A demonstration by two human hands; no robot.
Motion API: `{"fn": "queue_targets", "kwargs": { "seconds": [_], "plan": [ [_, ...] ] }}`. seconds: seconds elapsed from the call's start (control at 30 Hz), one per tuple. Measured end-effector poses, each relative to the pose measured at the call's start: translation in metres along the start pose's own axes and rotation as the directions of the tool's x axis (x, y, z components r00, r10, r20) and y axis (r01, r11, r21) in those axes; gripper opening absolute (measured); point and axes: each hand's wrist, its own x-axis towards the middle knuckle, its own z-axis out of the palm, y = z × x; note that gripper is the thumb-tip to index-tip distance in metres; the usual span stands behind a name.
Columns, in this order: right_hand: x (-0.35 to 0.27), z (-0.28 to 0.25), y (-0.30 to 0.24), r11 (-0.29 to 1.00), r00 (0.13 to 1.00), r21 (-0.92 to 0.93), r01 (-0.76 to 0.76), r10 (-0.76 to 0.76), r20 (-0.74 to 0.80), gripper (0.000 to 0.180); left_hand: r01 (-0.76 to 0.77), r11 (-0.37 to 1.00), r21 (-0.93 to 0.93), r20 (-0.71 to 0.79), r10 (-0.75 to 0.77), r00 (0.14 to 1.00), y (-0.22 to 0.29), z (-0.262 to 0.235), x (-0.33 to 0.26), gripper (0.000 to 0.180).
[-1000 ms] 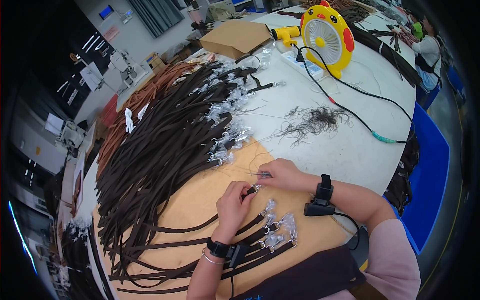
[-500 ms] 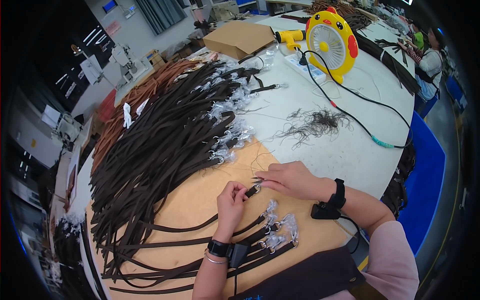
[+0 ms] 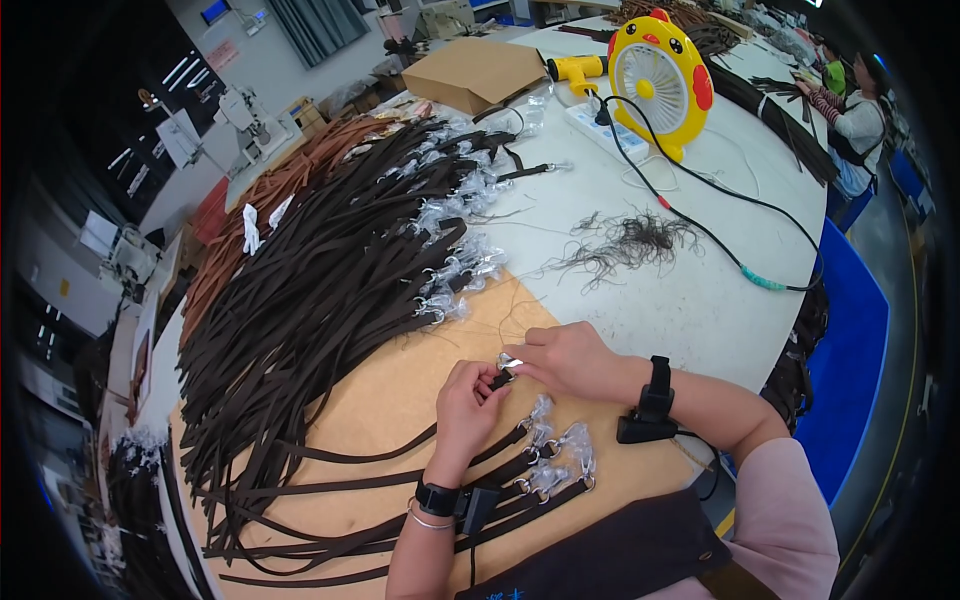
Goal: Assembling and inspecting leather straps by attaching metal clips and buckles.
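Note:
My left hand (image 3: 470, 405) is closed around the end of a dark brown strap (image 3: 400, 450), its thumb and fingers pinching just below the tip. A shiny metal fitting (image 3: 508, 361) shows at that tip. From the right, my right hand (image 3: 575, 360) comes in with its fingers closed at the fitting; whatever lies inside its palm is hidden. Beside and below my left hand, several similar straps (image 3: 380, 487) lie across a tan board (image 3: 390, 400). Their ends carry metal rings and clear plastic wrapping (image 3: 575, 450).
A big heap of dark straps (image 3: 310, 270) covers the left side, with reddish-brown straps (image 3: 215, 255) behind. Loose threads (image 3: 635, 240), a yellow fan (image 3: 690, 75) with a cable, and a cardboard box (image 3: 475, 72) are on the white table. A blue bin (image 3: 850, 350) stands right; a person (image 3: 860, 125) works beyond.
Dark pointed tips, like small snips, showed at my right fingers before and no longer do. The bright metal fitting now shows there. Both hands stay nearly in place.

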Motion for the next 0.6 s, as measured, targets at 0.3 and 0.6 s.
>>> {"fn": "queue_targets", "kwargs": {
  "seconds": [0.3, 0.6],
  "plan": [
    [-0.002, -0.016, 0.009, 0.999, 0.999, 0.036, -0.009, 0.007, 0.053, 0.022, -0.021, 1.000, 0.003, -0.096, 0.021, 0.995, -0.009, 0.001, -0.001, 0.007],
    [0.001, -0.001, 0.004, 0.991, 0.988, 0.039, 0.124, -0.127, 0.089, 0.019, 0.054, 0.997, -0.061, -0.079, -0.059, 0.995, -0.016, 0.003, -0.002, 0.003]
  ]
}}
